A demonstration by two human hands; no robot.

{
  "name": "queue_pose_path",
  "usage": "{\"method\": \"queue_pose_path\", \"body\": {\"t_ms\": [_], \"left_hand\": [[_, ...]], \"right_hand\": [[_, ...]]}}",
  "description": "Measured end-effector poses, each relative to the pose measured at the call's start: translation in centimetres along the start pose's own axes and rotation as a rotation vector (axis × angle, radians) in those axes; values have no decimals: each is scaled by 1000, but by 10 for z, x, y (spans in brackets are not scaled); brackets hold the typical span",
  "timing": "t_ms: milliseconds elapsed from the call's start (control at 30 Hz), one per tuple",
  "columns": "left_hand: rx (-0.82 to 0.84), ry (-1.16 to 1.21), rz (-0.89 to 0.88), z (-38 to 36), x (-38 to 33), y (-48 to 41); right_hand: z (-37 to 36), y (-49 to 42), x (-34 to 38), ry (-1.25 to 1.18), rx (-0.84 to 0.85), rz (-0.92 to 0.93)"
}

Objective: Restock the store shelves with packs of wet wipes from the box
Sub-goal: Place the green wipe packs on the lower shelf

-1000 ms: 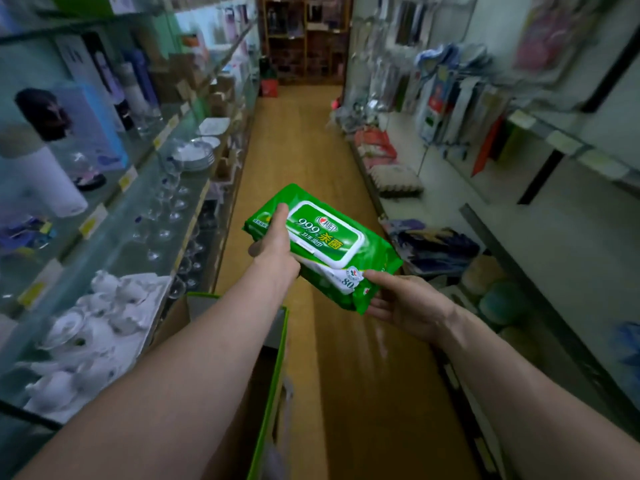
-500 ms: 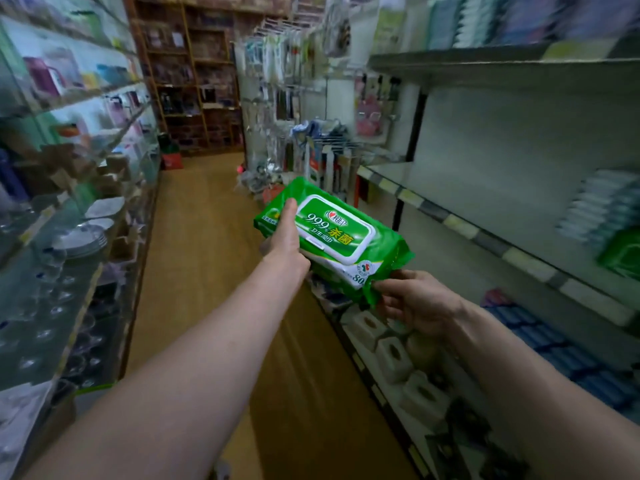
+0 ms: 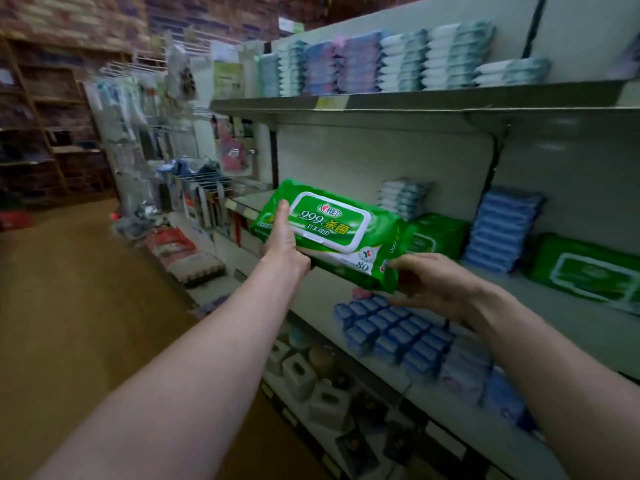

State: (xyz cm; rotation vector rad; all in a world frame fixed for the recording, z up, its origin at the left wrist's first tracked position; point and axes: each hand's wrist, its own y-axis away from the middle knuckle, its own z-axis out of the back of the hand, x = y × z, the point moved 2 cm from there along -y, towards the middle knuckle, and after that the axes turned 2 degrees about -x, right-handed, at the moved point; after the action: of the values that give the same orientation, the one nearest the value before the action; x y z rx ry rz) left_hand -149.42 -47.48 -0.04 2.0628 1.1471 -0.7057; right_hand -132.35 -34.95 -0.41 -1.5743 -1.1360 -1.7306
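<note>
I hold a green pack of wet wipes (image 3: 332, 233) with a white flip lid in both hands, just in front of the middle shelf (image 3: 540, 292). My left hand (image 3: 282, 242) grips its left end, thumb on top. My right hand (image 3: 433, 282) grips its lower right corner. On the middle shelf lie more green packs: one (image 3: 438, 235) right behind the held pack and another (image 3: 585, 271) further right. The box is out of view.
Stacks of white and blue wipe packs (image 3: 504, 232) stand on the middle shelf, others (image 3: 398, 64) on the top shelf. Blue packets (image 3: 391, 327) and small boxes (image 3: 301, 372) fill the lower shelves. The wooden aisle floor (image 3: 76, 306) runs off to the left.
My view has swung right from the aisle to the wipes shelving. The pack, held in both hands throughout, has come up close to the middle shelf.
</note>
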Motion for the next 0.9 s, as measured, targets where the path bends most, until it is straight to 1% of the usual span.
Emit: {"method": "queue_pose_path", "body": {"t_ms": [100, 167, 200, 300, 367, 467, 533, 633, 700, 800, 900], "left_hand": [[74, -13, 54, -39, 33, 16], [143, -53, 88, -61, 57, 25], [168, -90, 114, -70, 69, 30], [249, -188, 203, -90, 93, 39], [269, -235, 225, -98, 100, 36], [341, -353, 219, -112, 106, 30], [405, -545, 216, -124, 108, 27], [544, -845, 195, -145, 113, 22], [599, -971, 181, -159, 120, 17], [655, -1056, 170, -179, 132, 12], [775, -1038, 183, -200, 144, 1]], "right_hand": [[34, 21, 6, -64, 71, 9], [48, 31, 7, -133, 64, 44], [56, 33, 6, -177, 20, 67], [90, 40, 2, -238, -209, 118], [114, 45, -2, -211, -307, 120], [146, 56, -6, -189, -380, 123], [165, 61, -5, -155, -430, 118], [188, 65, -1, -73, -484, 102], [199, 64, 4, -34, -498, 94], [216, 60, 15, 27, -513, 93], [231, 54, 29, 173, -596, 96]]}}
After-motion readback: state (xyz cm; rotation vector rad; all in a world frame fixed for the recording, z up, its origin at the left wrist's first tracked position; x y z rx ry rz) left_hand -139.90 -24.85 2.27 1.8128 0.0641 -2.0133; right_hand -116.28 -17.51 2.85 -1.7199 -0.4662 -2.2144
